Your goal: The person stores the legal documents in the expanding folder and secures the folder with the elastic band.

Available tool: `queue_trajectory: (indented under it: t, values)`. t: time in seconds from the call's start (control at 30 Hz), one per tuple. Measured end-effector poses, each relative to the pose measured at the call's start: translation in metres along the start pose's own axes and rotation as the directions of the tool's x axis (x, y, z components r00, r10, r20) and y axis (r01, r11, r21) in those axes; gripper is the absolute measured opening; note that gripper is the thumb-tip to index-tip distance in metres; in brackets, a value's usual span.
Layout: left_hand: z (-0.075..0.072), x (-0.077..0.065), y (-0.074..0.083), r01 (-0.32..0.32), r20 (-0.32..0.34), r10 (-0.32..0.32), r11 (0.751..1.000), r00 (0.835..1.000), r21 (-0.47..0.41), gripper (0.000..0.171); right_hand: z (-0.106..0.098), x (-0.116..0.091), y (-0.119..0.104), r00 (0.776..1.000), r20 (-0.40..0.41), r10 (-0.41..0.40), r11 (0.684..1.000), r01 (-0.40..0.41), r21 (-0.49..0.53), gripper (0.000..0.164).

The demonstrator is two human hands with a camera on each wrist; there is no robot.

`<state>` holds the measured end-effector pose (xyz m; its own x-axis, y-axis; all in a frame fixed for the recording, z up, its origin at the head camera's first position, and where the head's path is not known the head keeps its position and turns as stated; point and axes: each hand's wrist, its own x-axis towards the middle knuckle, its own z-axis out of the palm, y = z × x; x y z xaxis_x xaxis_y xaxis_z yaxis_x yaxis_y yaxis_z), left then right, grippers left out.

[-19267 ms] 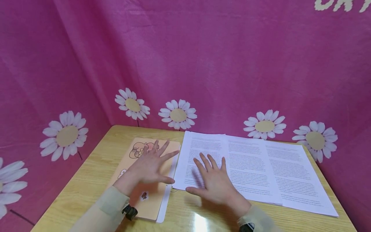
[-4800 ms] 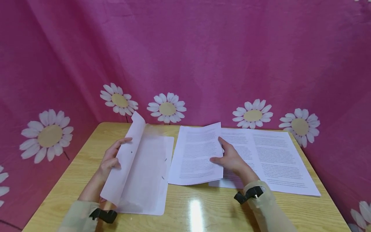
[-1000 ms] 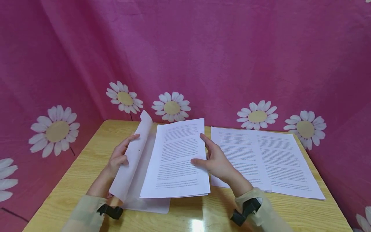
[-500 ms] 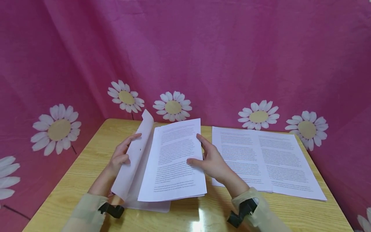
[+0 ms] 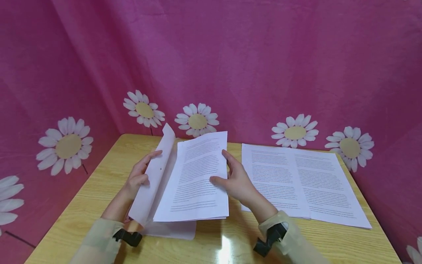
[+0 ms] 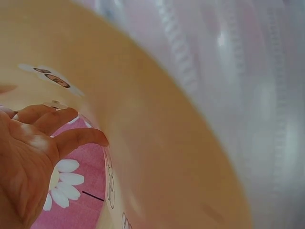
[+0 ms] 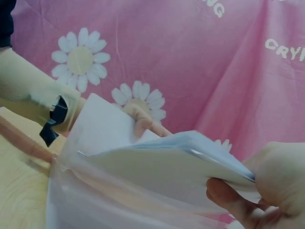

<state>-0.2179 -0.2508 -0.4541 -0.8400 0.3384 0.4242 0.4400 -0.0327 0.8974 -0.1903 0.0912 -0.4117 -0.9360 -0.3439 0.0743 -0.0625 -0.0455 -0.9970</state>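
My left hand [image 5: 134,180] holds up the curled front cover of a folder [image 5: 155,179], thumb on its pale inner side. In the left wrist view the cover's peach outside [image 6: 152,129] with cartoon prints bends past my left hand [image 6: 28,157]. My right hand [image 5: 239,183] grips a stack of printed sheets [image 5: 197,179] by its right edge, thumb on top. That stack is tilted over the folder's clear inner pocket [image 5: 174,229], covering most of it. The right wrist view shows the stack [image 7: 157,164] edge-on, its left side at the pocket; whether it is inside, I cannot tell.
More printed sheets [image 5: 275,179] lie overlapping to the right on the wooden table [image 5: 263,238]. A pink curtain [image 5: 211,66] with daisies hangs behind the table's back edge and along the left. Black straps sit on both wrists.
Earlier the folder lay closed beneath open hands. Since then the cover was lifted, and the sheets were brought left over the folder. In the last second the stack moved slightly further left.
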Motion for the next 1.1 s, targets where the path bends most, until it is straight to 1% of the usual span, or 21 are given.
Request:
queue_trajectory:
  t: [0.17,0.3,0.43,0.53,0.7,0.8,0.97,1.1]
  values:
    - [0.001,0.001,-0.001,-0.014,0.005,0.014,1.000,1.000,-0.007,0.088,0.008,-0.001,0.001,1.000,0.006,0.006,0.999,-0.006,0.034,0.100]
    - [0.002,0.001,0.001,-0.017,0.014,0.017,0.999,1.000,-0.034,0.087,0.012,0.001,0.006,1.000,0.001,-0.009,0.999,0.009,0.041,0.099]
    - [0.003,0.002,0.003,-0.016,0.034,0.018,0.997,0.999,-0.073,0.088,0.016,0.004,0.014,1.000,-0.011,-0.012,1.000,0.012,-0.001,0.098]
    - [0.003,0.002,0.003,-0.006,0.041,0.009,0.997,0.999,-0.081,0.088,0.018,0.004,0.016,1.000,-0.013,-0.015,0.999,0.015,-0.038,0.098]
    - [0.004,0.002,0.004,0.031,0.034,-0.029,0.998,0.999,-0.062,0.089,0.023,0.006,0.016,0.999,-0.018,-0.030,0.997,0.028,-0.067,0.097]
    - [0.005,0.002,0.004,0.034,0.035,-0.033,0.998,0.999,-0.051,0.090,0.025,0.007,0.013,0.999,-0.016,-0.029,0.997,0.028,-0.073,0.097]
    - [0.007,0.003,0.005,0.012,0.042,-0.011,1.000,0.999,-0.019,0.090,0.027,0.009,0.007,0.999,0.005,-0.033,0.997,0.033,-0.073,0.097]
    - [0.008,0.004,0.007,-0.001,0.032,0.001,1.000,0.999,0.004,0.090,0.028,0.013,0.004,0.998,0.005,-0.055,0.992,0.056,-0.110,0.097]
